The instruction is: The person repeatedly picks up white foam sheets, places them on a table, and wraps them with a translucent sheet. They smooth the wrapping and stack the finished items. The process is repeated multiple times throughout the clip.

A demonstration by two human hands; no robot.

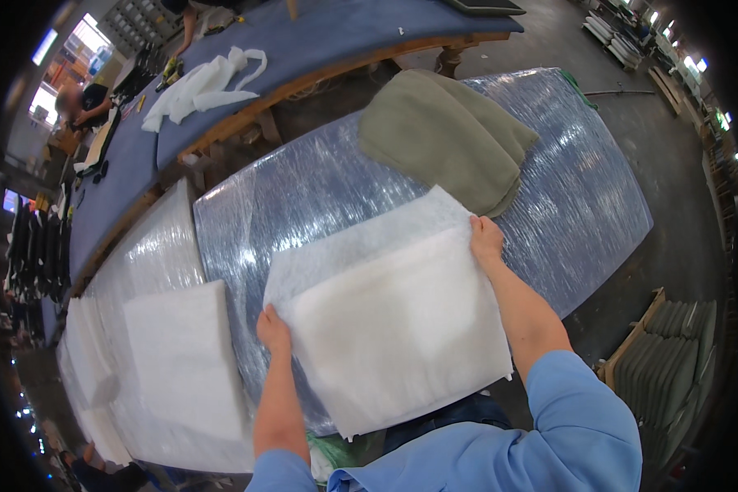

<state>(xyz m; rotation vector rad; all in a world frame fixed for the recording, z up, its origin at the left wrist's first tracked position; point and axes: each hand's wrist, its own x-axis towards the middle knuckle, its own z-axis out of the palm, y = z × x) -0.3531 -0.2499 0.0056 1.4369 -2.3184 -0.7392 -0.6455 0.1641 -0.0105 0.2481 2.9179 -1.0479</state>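
A white padded sheet [398, 328], with a thinner, slightly see-through layer along its far edge, is held out in front of me. My left hand [273, 330] pinches its left edge. At its far right corner, my right hand [486, 239] grips the other side. Under the sheet lies a blue table top [582, 197] wrapped in shiny clear plastic. A folded olive-green cloth [447, 135] rests on that plastic, just beyond the sheet's far corner.
More white padding [184, 357] lies stacked on a plastic-covered surface at left. Beyond runs a long blue workbench [320, 41] with crumpled white material [201, 90]. Grey-green panels [664, 369] stand in a row at lower right. Another person [82, 107] is at far left.
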